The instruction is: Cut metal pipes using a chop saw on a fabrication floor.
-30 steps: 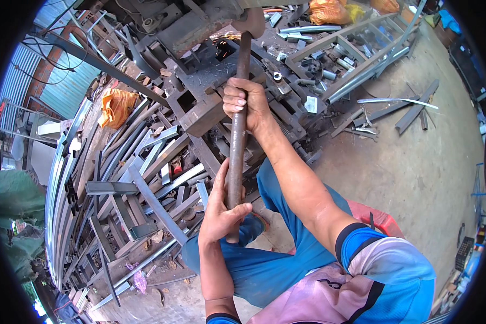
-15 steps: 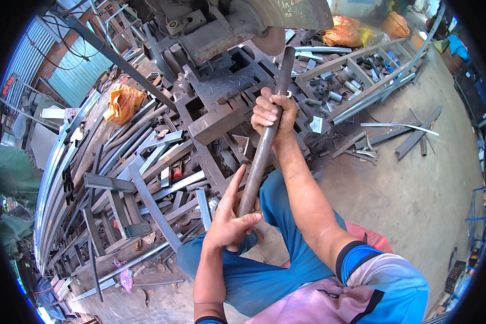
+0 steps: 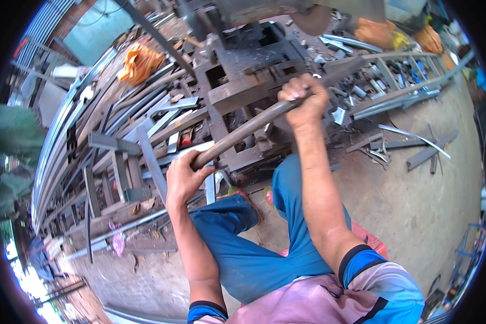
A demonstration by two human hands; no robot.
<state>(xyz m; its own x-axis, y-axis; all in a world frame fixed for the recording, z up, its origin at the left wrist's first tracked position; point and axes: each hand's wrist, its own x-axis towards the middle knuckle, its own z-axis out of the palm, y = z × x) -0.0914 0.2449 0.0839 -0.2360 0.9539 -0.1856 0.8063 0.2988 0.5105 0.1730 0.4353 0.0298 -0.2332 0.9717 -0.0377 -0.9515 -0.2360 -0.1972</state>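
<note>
A long dark metal pipe (image 3: 245, 129) slants up to the right in front of me, above a heavy steel machine base (image 3: 237, 96). My right hand (image 3: 308, 102) is wrapped round it past its middle. At its lower-left end my left hand (image 3: 183, 177) is closed, with the thumb along the near side and the fingertips partly hidden. The pipe's far end is blurred near the scrap frame at the right. Beyond the base, at the top, hangs a round cutting disc (image 3: 314, 21) under a metal guard.
Steel offcuts and welded frames (image 3: 108, 141) lie heaped at the left, with an orange bag (image 3: 139, 63) behind. A ladder-like metal frame (image 3: 386, 81) with pipe pieces stands at the right. Angle bars (image 3: 432, 148) and wrenches (image 3: 380, 155) lie on the concrete floor.
The pipe has swung from steep to a flatter slant, its top end going right. My left hand has moved left and up and closed on the lower end; my right hand shifted right.
</note>
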